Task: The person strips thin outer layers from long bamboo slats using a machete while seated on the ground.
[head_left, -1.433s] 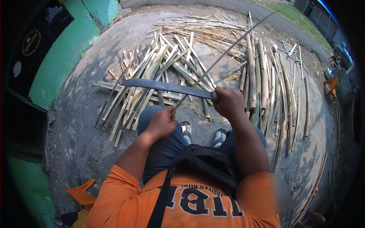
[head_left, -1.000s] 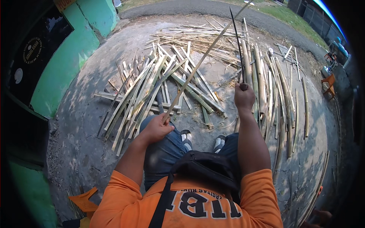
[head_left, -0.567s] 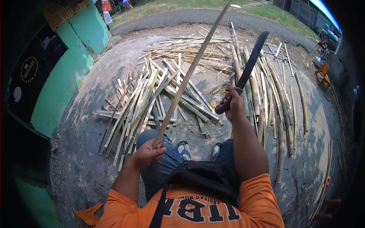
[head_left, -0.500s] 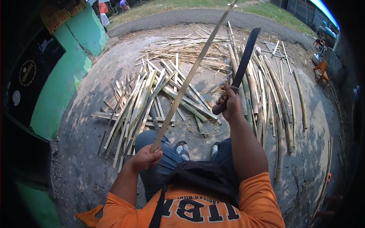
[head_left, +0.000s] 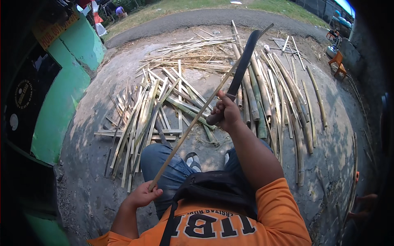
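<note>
My left hand [head_left: 143, 194] is closed round the lower end of a long, thin bamboo strip [head_left: 184, 133], low beside my left thigh. The strip slants up and to the right. My right hand [head_left: 227, 111] grips the dark handle of a machete [head_left: 245, 61], its long black blade pointing up and slightly right. Strip and blade cross just above my right fist, and the blade hides part of the strip, whose far tip shows past the blade's end. I cannot tell whether the two touch.
Split bamboo strips [head_left: 141, 123] lie heaped in front on the left, with more strips [head_left: 193, 53] farther back. Whole bamboo poles [head_left: 283, 94] stretch along the right. A green wall [head_left: 61, 98] stands left, and an orange chair [head_left: 337, 63] far right. Someone's bare limb [head_left: 363, 207] shows lower right.
The strip has tilted over to the right, its upper part now behind the blade. My right hand has moved left with the machete, and my left hand has dropped lower and to the left.
</note>
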`<move>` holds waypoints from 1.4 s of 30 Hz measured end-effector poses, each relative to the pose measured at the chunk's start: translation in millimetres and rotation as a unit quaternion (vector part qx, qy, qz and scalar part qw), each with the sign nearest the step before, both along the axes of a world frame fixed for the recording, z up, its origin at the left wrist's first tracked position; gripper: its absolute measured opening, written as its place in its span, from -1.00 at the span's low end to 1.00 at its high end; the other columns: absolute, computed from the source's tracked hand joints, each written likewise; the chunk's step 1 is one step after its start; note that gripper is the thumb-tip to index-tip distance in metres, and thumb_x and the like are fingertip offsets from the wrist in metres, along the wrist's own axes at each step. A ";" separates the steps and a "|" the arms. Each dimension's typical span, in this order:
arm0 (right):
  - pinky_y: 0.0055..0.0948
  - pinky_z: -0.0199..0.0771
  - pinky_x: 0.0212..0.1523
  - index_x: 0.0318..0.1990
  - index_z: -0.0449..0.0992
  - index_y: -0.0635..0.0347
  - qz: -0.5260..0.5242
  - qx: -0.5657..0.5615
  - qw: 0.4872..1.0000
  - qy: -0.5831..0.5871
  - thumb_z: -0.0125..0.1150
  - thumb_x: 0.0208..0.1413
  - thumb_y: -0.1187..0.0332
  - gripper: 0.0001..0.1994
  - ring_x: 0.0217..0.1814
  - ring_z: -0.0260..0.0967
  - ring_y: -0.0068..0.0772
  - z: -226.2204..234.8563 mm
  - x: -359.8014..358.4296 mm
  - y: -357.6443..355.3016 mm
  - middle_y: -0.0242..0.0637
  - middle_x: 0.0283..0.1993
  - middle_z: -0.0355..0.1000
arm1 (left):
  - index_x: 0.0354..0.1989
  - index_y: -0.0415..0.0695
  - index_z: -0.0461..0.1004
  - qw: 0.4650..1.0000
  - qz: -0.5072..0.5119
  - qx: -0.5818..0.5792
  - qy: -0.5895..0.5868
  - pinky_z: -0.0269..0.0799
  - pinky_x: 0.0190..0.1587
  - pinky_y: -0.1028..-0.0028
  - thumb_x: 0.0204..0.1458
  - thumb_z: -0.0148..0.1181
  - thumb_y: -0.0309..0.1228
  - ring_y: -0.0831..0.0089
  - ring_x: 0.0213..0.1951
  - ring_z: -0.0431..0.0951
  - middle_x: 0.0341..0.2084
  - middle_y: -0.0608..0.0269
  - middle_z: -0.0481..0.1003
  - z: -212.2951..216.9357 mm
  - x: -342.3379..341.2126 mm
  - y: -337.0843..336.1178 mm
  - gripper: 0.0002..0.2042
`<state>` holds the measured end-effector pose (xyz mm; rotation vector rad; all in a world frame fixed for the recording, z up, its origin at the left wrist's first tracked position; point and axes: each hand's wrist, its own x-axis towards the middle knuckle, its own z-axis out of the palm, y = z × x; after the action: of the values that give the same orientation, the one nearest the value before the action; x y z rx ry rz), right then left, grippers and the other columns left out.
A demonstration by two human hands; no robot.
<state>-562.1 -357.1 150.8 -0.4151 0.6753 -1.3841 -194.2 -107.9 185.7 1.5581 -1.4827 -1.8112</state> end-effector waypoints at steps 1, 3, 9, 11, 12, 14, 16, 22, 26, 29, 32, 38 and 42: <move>-0.33 0.40 -0.30 0.00 0.49 0.07 0.001 0.000 1.000 0.001 0.36 0.29 0.02 -0.63 -0.56 0.17 -0.60 0.5 0.3 0.5 -0.60 -0.60 0.14 | -0.34 -0.03 0.33 0.998 0.011 -0.050 -0.045 0.19 -0.42 0.55 0.27 0.31 -0.04 0.68 -0.47 0.23 -0.54 0.52 0.29 0.2 0.3 2.5 -0.62; -0.36 0.36 -0.34 0.08 0.49 0.19 0.015 -0.010 1.000 0.000 0.36 0.29 0.05 -0.57 -0.55 0.19 -0.58 0.1 0.7 1.2 -0.55 -0.59 0.17 | -0.34 -0.05 0.35 0.995 0.046 -0.056 -0.067 0.21 -0.40 0.54 0.28 0.30 -0.04 0.67 -0.45 0.23 -0.52 0.52 0.30 -5.8 5.5 9.2 -0.62; -0.37 0.35 -0.34 0.06 0.49 0.21 0.000 0.012 0.999 0.040 0.34 0.31 0.09 -0.60 -0.54 0.18 -0.59 -2.8 -3.9 -0.4 -0.56 -0.58 0.16 | -0.32 -0.15 0.39 0.943 0.182 -0.193 -0.203 0.28 -0.40 0.43 0.28 0.29 -0.01 0.60 -0.46 0.27 -0.55 0.40 0.33 -23.1 40.1 12.3 -0.58; -0.37 0.34 -0.34 0.01 0.49 0.19 0.000 0.024 0.999 0.031 0.33 0.31 0.10 -0.64 -0.54 0.18 -0.59 -0.7 -2.6 0.7 -0.56 -0.57 0.17 | -0.20 -0.25 0.44 0.881 0.229 -0.259 -0.321 0.40 -0.40 0.31 0.23 0.33 0.01 0.42 -0.51 0.43 -0.55 0.20 0.43 -20.3 52.9 10.6 -0.52; -0.37 0.34 -0.34 0.01 0.49 0.19 0.007 0.024 0.999 0.031 0.33 0.31 0.10 -0.64 -0.54 0.18 -0.59 -1.5 -2.5 0.3 -0.56 -0.57 0.17 | -0.20 -0.25 0.44 0.880 0.235 -0.257 -0.323 0.40 -0.40 0.31 0.23 0.33 0.01 0.42 -0.51 0.43 -0.55 0.20 0.43 -20.5 58.1 9.5 -0.52; -0.38 0.33 -0.34 0.01 0.48 0.19 0.005 0.037 0.998 0.043 0.32 0.32 0.10 -0.65 -0.54 0.18 -0.59 -3.8 -3.0 -0.8 -0.56 -0.57 0.18 | -0.09 -0.27 0.46 0.802 0.302 -0.256 -0.446 0.47 -0.35 0.27 0.18 0.37 0.01 0.28 -0.47 0.58 -0.47 0.11 0.55 -22.7 68.7 6.1 -0.49; -0.38 0.33 -0.35 0.01 0.49 0.19 0.008 0.038 0.998 0.053 0.33 0.31 0.10 -0.64 -0.54 0.18 -0.59 -5.4 -1.7 -1.9 -0.56 -0.57 0.18 | -0.03 -0.29 0.46 0.795 0.311 -0.198 -0.481 0.54 -0.25 0.19 0.14 0.40 -0.01 0.10 -0.37 0.66 -0.40 0.01 0.61 -18.4 75.0 2.2 -0.46; -0.42 0.33 -0.36 0.00 0.49 0.20 0.013 0.050 0.996 0.077 0.34 0.30 0.09 -0.63 -0.55 0.18 -0.62 -7.0 1.2 -0.6 -0.57 -0.58 0.18 | 0.24 -0.19 0.33 0.741 0.326 -0.204 -0.550 0.46 0.15 0.09 0.07 0.44 -0.05 -0.07 0.10 0.54 0.05 -0.16 0.51 -61.1 155.3 -17.0 -0.33; -0.40 0.31 -0.37 -0.02 0.49 0.20 0.019 0.059 0.992 0.106 0.34 0.30 0.09 -0.64 -0.55 0.18 -0.62 -11.8 5.0 1.6 -0.58 -0.59 0.16 | 0.37 -0.12 0.26 0.692 0.345 -0.198 -0.603 0.42 0.23 0.15 0.09 0.44 -0.07 0.03 0.19 0.46 0.17 -0.02 0.41 -84.8 185.5 -17.4 -0.26; -0.39 0.31 -0.37 -0.02 0.49 0.20 0.019 0.070 0.991 0.116 0.35 0.29 0.09 -0.64 -0.55 0.18 -0.60 -8.3 4.8 0.9 -0.58 -0.59 0.16 | 0.24 -0.20 0.34 0.777 0.350 -0.159 -0.498 0.46 0.15 0.13 0.03 0.48 -0.07 0.07 0.08 0.52 0.10 -0.07 0.46 -109.4 178.3 -7.2 -0.31; -0.39 0.31 -0.38 -0.02 0.49 0.20 0.018 0.063 0.990 0.122 0.35 0.29 0.09 -0.63 -0.55 0.18 -0.59 -8.4 4.4 -2.3 -0.57 -0.59 0.17 | 0.17 -0.21 0.40 0.822 0.367 -0.092 -0.426 0.50 0.09 0.18 0.06 0.48 -0.06 0.13 0.03 0.55 0.06 -0.03 0.49 -171.0 190.9 23.4 -0.36; -0.41 0.29 -0.39 -0.04 0.49 0.22 -0.014 0.031 0.988 0.153 0.34 0.30 0.11 -0.65 -0.57 0.17 -0.61 1.1 -10.9 0.5 -0.58 -0.59 0.18 | 0.13 -0.09 0.44 0.860 0.450 0.196 -0.143 0.49 -0.03 0.18 0.24 0.29 0.02 0.28 -0.03 0.55 -0.01 0.24 0.50 -237.6 169.1 98.9 -0.51; -0.44 0.28 -0.42 -0.06 0.50 0.22 -0.083 -0.001 0.976 0.202 0.36 0.29 0.14 -0.67 -0.59 0.16 -0.63 21.0 -51.6 6.5 -0.60 -0.61 0.17 | 0.11 -0.08 0.44 0.850 0.465 0.191 -0.158 0.49 -0.09 0.23 0.26 0.28 0.00 0.33 -0.08 0.56 -0.03 0.26 0.50 -260.5 173.9 127.6 -0.54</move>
<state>-613.7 -350.6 171.8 -0.6633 1.0605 -1.4723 -20.3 19.6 -74.8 2.2838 -0.2518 -1.3007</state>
